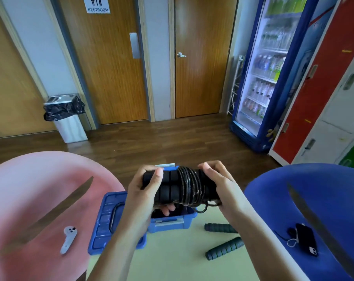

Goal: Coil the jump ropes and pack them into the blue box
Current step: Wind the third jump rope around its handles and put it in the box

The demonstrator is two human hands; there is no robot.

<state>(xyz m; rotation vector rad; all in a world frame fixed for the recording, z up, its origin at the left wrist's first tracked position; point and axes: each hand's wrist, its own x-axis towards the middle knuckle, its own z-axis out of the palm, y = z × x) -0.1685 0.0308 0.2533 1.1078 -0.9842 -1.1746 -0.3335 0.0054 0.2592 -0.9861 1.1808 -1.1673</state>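
Both hands hold a black jump rope (182, 186) above the open blue box (189, 217). Its cord is wound in several turns around two black foam handles held side by side. My left hand (145, 191) grips the left ends of the handles. My right hand (218, 185) grips the right ends, where a small loop of cord sticks out below. The box's blue lid (109, 220) lies flat to the left of the box. Two dark green foam handles (222, 239) of another rope lie on the pale table, right of the box.
A pink chair (30, 199) with a white controller (68, 238) stands at the left. A blue chair (314, 209) with a black phone (307, 241) stands at the right. Beyond are wooden floor, a bin, doors, a drinks fridge and lockers.
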